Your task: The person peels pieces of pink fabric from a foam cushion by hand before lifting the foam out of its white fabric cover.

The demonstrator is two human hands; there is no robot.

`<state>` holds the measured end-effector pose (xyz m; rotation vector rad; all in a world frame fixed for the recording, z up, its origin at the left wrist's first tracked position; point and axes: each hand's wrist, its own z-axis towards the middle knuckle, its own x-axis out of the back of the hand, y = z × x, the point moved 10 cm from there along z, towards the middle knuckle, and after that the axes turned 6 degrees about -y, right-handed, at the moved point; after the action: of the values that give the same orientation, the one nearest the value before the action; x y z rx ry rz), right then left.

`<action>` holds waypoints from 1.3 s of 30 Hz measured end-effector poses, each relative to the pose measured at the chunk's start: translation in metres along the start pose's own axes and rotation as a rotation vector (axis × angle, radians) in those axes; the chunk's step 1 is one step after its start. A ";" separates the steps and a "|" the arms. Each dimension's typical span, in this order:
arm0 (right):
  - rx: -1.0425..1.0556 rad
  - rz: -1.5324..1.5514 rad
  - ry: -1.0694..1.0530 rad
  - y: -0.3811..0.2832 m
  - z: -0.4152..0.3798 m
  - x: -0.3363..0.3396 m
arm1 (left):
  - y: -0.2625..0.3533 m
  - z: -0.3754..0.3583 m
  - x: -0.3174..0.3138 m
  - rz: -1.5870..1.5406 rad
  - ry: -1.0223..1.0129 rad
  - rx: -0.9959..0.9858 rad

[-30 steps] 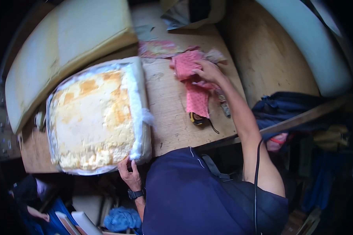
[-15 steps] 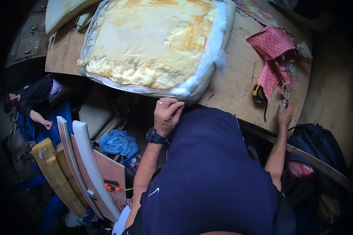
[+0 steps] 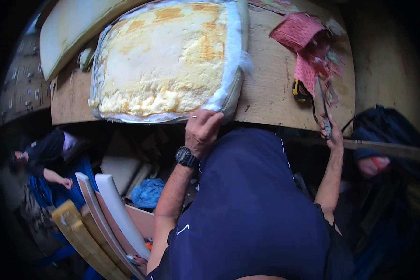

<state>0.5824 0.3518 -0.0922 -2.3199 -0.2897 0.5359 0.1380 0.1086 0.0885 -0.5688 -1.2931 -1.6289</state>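
Observation:
A seat cushion (image 3: 158, 60) lies on the wooden table, its yellowed foam face up with white wadding (image 3: 233, 46) round it and a grey-beige cover (image 3: 233, 95) at the sides. My left hand (image 3: 201, 133), wearing a ring and a black watch, is closed on the cover's edge at the near right corner. In my right hand (image 3: 333, 133) is a knife (image 3: 323, 100), gripped by its grey handle, blade pointing away from me over the table's right part. Close to the blade lie pink patterned fabric scraps (image 3: 305, 70) and a yellow-black tape measure (image 3: 301, 92).
Another padded piece (image 3: 79, 32) lies at the table's far left. Below on the left stand long foam strips (image 3: 86, 238), curved white-edged boards (image 3: 121, 210) and a blue plastic bag (image 3: 148, 192). A person (image 3: 46, 154) sits at far left. A dark bag (image 3: 387, 123) is at right.
My right hand has lifted the knife off the scraps' lower end, so its blade now shows. My left hand stays at the cushion's corner. The view has shifted.

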 end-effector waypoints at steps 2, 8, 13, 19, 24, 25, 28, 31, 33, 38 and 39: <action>0.001 0.048 0.016 0.017 -0.010 -0.017 | 0.006 -0.002 -0.024 -0.027 -0.178 -0.066; 0.218 0.242 0.003 0.040 -0.037 -0.089 | -0.020 0.002 -0.025 -0.072 -0.114 0.075; 0.304 0.048 -0.004 0.052 -0.022 -0.178 | -0.019 0.009 -0.030 -0.007 -0.193 0.059; 0.272 -0.253 -0.145 0.078 -0.007 -0.298 | -0.027 0.013 -0.035 0.060 -0.290 0.140; 0.410 -0.502 -0.089 0.082 -0.006 -0.341 | -0.033 0.007 -0.040 0.016 -0.265 0.168; 0.410 -0.499 -0.086 0.087 -0.002 -0.343 | -0.033 0.007 -0.039 -0.010 -0.259 0.178; 0.453 -0.563 -0.086 0.084 0.001 -0.353 | -0.035 0.009 -0.039 -0.042 -0.258 0.193; 0.415 -0.640 -0.070 0.079 0.000 -0.358 | -0.035 0.008 -0.039 -0.080 -0.238 0.191; 0.412 -0.667 -0.044 0.076 0.000 -0.359 | -0.035 0.004 -0.040 -0.108 -0.217 0.186; 0.432 -0.696 -0.042 0.075 0.001 -0.363 | -0.041 -0.002 -0.041 -0.232 -0.136 0.184; 0.434 -0.703 -0.041 0.075 0.001 -0.363 | -0.042 -0.002 -0.041 -0.233 -0.136 0.185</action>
<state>0.2634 0.1705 -0.0388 -1.6429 -0.8705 0.2524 0.1201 0.1224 0.0340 -0.4341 -1.6427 -1.6561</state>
